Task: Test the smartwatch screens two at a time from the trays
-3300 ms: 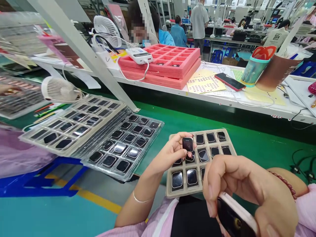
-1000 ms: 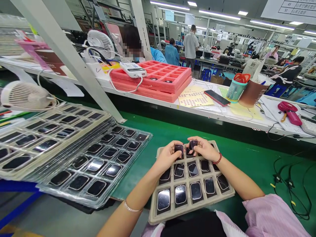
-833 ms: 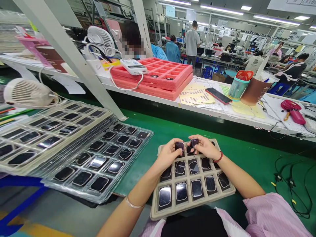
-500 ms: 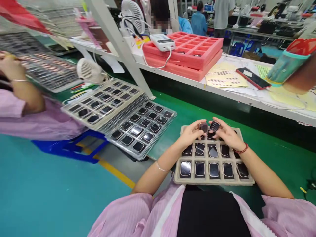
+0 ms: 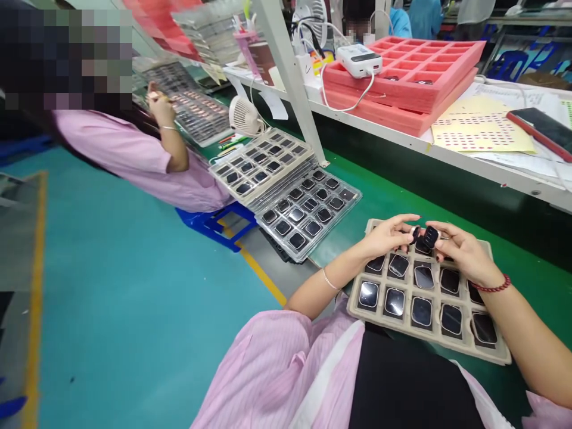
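Above the back row of a beige tray [image 5: 404,326], my left hand [image 5: 388,238] pinches a small dark watch-like piece [image 5: 415,234], seen nearly edge-on. My right hand [image 5: 467,253] grips a second dark square piece [image 5: 431,237] close beside it, its dark face showing light marks. The beige tray holds several dark rounded-square pieces with pale rims, one per pocket, such as the glossy piece [image 5: 395,302] in the front row. Both hands partly hide the tray's back pockets.
Left of the tray lie a clear tray of dark pieces [image 5: 308,217] and a beige one [image 5: 263,164]. A white post [image 5: 292,77] rises behind them. Red foam trays [image 5: 429,110] stand on the shelf. A person's arm [image 5: 176,146] is at the upper left.
The view has swung left, so the scene sits further right. The piece in my left hand has turned nearly edge-on; the one in my right hand has tilted. Both pieces are still held.
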`<state>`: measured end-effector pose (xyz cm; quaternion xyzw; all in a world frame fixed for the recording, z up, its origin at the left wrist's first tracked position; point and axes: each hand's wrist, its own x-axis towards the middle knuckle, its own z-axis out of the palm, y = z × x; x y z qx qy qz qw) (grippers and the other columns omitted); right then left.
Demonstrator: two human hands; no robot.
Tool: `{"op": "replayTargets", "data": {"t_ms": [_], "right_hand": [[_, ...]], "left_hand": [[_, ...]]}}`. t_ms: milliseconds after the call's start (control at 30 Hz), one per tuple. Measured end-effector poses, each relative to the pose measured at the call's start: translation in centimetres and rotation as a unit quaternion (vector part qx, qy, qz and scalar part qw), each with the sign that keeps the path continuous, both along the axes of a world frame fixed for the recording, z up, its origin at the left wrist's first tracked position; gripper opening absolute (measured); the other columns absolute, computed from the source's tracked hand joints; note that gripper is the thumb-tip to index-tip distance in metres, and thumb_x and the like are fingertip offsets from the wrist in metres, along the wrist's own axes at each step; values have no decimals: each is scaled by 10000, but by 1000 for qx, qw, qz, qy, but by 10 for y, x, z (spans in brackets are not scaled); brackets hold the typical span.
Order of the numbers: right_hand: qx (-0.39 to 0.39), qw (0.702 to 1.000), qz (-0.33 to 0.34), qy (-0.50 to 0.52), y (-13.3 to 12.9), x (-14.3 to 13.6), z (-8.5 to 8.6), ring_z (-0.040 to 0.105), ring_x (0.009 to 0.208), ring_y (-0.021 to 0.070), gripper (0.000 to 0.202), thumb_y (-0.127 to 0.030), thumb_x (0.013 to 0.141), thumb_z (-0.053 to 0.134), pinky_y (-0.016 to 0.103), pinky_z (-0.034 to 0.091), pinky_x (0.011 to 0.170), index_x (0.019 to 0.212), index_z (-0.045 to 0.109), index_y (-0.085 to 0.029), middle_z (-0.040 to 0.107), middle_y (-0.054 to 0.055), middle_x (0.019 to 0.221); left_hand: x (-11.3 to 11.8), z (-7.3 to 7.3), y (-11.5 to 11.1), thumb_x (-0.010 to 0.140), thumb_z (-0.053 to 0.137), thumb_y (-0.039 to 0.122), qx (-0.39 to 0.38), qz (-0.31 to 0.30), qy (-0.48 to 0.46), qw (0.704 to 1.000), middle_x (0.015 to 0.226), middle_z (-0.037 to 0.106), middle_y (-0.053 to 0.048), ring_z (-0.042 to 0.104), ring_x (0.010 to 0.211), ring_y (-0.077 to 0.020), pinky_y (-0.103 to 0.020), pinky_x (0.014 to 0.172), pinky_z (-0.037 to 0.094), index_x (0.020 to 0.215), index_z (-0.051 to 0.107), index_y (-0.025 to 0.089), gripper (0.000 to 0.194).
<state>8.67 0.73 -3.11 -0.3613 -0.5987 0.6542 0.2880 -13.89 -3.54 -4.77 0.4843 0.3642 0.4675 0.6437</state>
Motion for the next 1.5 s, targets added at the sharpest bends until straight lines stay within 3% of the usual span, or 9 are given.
{"op": "replayTargets", "data": {"t_ms": [200,467,633,1033,1200,1400,1500], "right_hand": [[1,1000,15,-4,2,0,-3,569,594,93,478,-386,805,809,259,530,576,1245,663,-271,676,42,1048],[18,1000,14,-6,1,-1,-4,567,583,100,496,-397,808,793,258,519,559,1252,645,-233,681,35,941],[15,1000,10,6,1,-4,-2,600,571,90,489,-409,782,808,261,541,573,1212,658,-233,674,33,978],[25,1000,5,-10,1,-5,-3,721,748,184,527,-421,794,784,303,619,636,1262,654,-217,715,88,1060],[22,1000,-10,-14,1,-7,-4,738,880,213,514,-320,819,711,344,645,720,1321,631,-237,727,81,1107],[39,998,27,-49,-5,-11,5,733,837,198,439,-199,778,651,318,627,709,1216,672,-190,734,70,963],[40,998,24,-48,-4,-12,6,734,825,194,467,-193,749,673,322,623,715,1215,650,-190,731,69,999]], "left_hand": [[1,-3,2,718,805,456,-1,4,-18,1000,1101,658,-109,576,676,-81,-236,617,509,1350,528,179,744],[0,1,-2,741,781,464,-14,21,28,999,1128,676,-112,575,583,-57,-199,527,415,1317,540,176,687],[1,4,-2,754,765,443,-14,30,42,999,1130,681,-112,569,559,-48,-195,507,380,1284,549,158,639],[2,1,0,754,748,421,-20,40,54,998,1153,692,-133,640,660,-93,-187,525,418,1252,581,138,597],[7,4,-2,790,659,292,-13,62,61,996,1180,679,-121,701,839,-150,-208,622,520,1221,564,155,462],[8,4,0,722,653,178,0,63,75,995,1024,699,-89,671,726,-118,-205,605,502,1119,550,136,412],[10,4,-2,719,641,167,2,72,77,994,1014,700,-79,663,702,-106,-203,604,492,1142,541,143,436]]}}
